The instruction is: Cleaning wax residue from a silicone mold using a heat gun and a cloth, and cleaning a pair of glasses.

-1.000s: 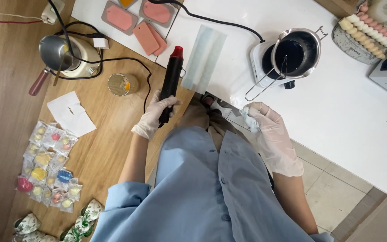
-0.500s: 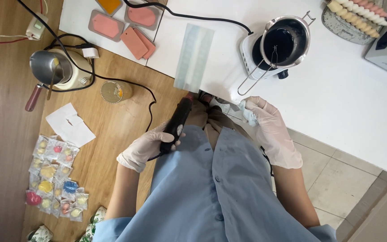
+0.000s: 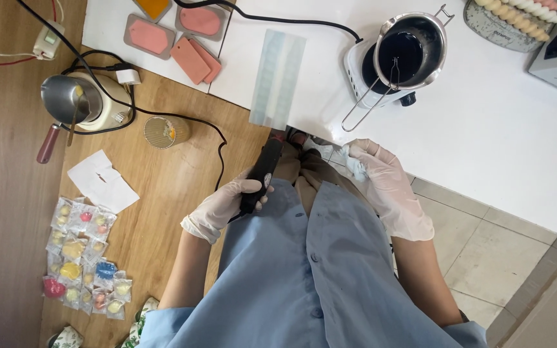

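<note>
Seen from above, a person in a blue shirt (image 3: 317,283) fills the lower middle of the frame. The gloved left hand (image 3: 224,205) grips a black stick-shaped tool (image 3: 262,173) at centre, its red tip pointing up toward the white table (image 3: 498,129). The gloved right hand (image 3: 385,183), right of centre, pinches a small pale object at the table's edge. At upper right a metal pot (image 3: 410,51) of dark liquid sits on a small heater. Pink moulds (image 3: 175,35) lie at upper left, a translucent strip mould (image 3: 277,77) beside them; wrapped coloured pieces (image 3: 82,258) lie at lower left
</note>
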